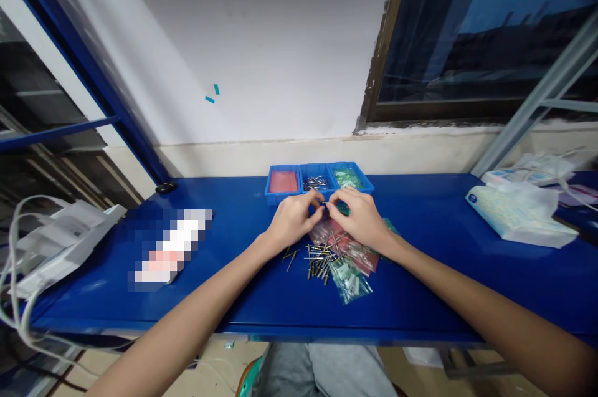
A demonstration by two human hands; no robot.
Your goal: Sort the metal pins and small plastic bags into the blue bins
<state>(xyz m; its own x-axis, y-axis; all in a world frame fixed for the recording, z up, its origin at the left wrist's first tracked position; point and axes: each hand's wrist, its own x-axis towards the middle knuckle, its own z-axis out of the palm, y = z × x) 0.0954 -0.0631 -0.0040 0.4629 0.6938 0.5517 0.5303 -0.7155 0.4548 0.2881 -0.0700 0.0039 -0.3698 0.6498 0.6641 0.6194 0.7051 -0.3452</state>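
Above the middle of the blue table, my left hand (293,217) and my right hand (360,215) face each other with fingertips pinched. Between them shows a tiny thin metal piece (324,202); the fingers hide most of it. Below my hands lies a loose heap of thin metal pins (319,260) with thicker brass-coloured ends. Beside the heap, partly under my right hand, are clear and pink plastic bags (367,258). A greenish clear bag (350,283) with pale pieces inside lies nearest the table's front edge.
Three joined blue bins stand by the wall: one with pink sheets (283,182), one with metal pins (316,183), one with green bags (346,177). A tissue pack (518,213) sits right. White power strips with cables (70,241) and a blurred-out object (175,246) lie left.
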